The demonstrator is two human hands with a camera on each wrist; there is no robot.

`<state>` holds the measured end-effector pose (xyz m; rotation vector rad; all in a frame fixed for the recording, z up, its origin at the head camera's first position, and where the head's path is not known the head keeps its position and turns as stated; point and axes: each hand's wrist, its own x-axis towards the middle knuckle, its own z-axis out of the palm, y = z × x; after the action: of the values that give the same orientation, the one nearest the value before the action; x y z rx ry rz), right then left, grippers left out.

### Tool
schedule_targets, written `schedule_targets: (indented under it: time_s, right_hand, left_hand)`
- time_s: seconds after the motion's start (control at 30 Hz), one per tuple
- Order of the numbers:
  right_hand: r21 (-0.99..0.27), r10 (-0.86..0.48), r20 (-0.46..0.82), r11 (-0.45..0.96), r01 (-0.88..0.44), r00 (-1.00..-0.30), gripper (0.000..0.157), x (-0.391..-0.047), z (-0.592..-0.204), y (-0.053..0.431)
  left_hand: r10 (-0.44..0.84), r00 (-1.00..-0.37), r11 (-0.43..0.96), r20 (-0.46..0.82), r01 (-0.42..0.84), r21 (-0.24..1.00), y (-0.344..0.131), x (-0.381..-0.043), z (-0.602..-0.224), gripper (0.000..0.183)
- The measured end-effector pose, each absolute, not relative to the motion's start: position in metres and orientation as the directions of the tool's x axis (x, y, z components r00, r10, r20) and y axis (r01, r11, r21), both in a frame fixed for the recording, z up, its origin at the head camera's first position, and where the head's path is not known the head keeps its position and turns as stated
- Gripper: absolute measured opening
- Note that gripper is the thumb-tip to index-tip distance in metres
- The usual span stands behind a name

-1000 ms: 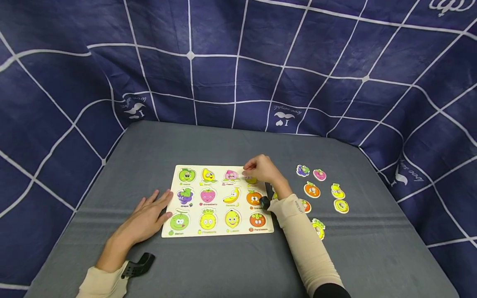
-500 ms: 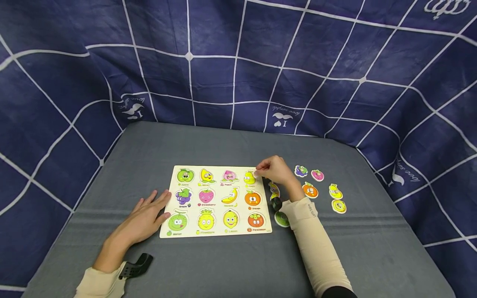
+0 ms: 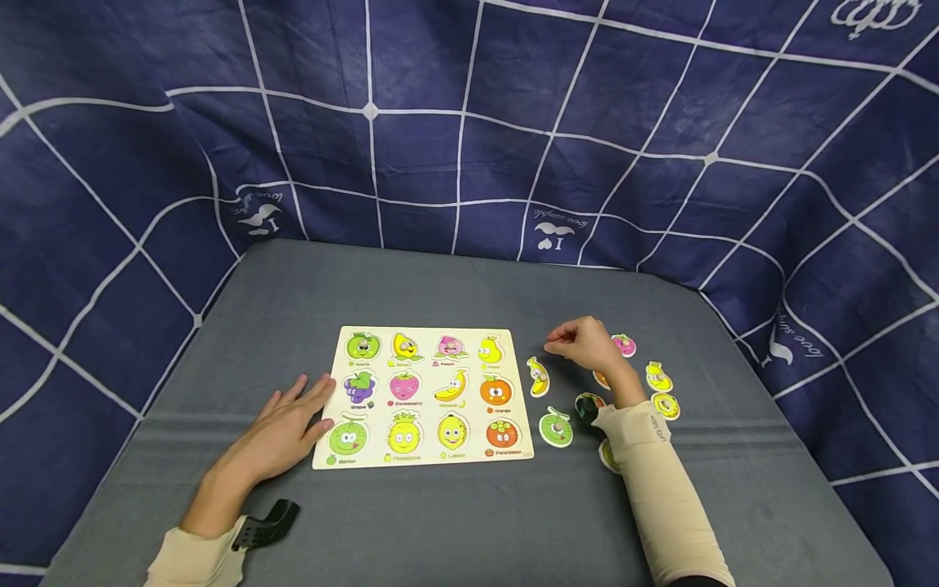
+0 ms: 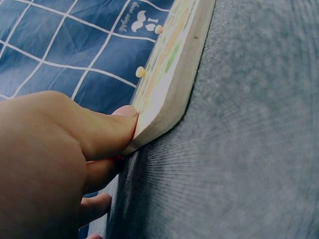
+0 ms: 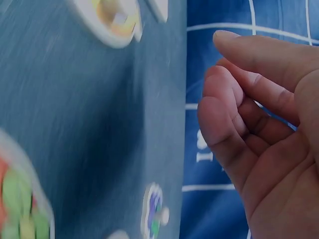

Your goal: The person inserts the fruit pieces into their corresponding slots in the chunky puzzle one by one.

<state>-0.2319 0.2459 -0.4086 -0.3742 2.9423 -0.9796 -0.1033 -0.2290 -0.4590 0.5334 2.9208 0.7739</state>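
Observation:
A cream fruit puzzle board (image 3: pixel 429 428) with labelled fruit pictures lies on the grey cloth. My left hand (image 3: pixel 293 424) rests at its left edge, fingers extended; in the left wrist view the thumb (image 4: pixel 107 132) touches the board's corner. My right hand (image 3: pixel 587 342) is above the cloth right of the board, holding nothing. Its fingers are loosely bent and the thumb is apart from them in the right wrist view. Just left of it lies a banana piece (image 3: pixel 539 377). A grape piece (image 5: pixel 153 211) shows below the hand in the right wrist view, hidden in the head view.
Several loose knobbed pieces lie around the right forearm: a melon (image 3: pixel 556 428), a persimmon (image 3: pixel 587 405) beneath the wrist, a pink strawberry-like piece (image 3: pixel 624 345), and two yellow ones, one a round fruit (image 3: pixel 666 405). A blue gridded curtain (image 3: pixel 469 155) encloses the table's back and sides.
My right hand has moved right, from over the board's pear picture to above the cloth among the loose pieces. The pear picture is uncovered. My left hand has stayed at the board's edge.

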Motion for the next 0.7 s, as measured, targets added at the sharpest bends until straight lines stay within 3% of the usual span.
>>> schedule_targets:
  time_s: [0.4,0.7]
  right_hand:
    - [-0.604,-0.196,0.152,0.758,-0.248,-0.969,0.016,-0.217,-0.416,0.306]
    - [-0.580,-0.105,0.118,0.800,-0.155,-0.987,0.023,-0.207,-0.417,0.345]
  left_hand:
    - [0.360,-0.932,0.804,0.035,0.329,0.496,-0.231,-0.103,-0.459,0.061]
    - [0.356,-0.934,0.807,0.037,0.327,0.492,-0.230,-0.103,-0.459,0.061]
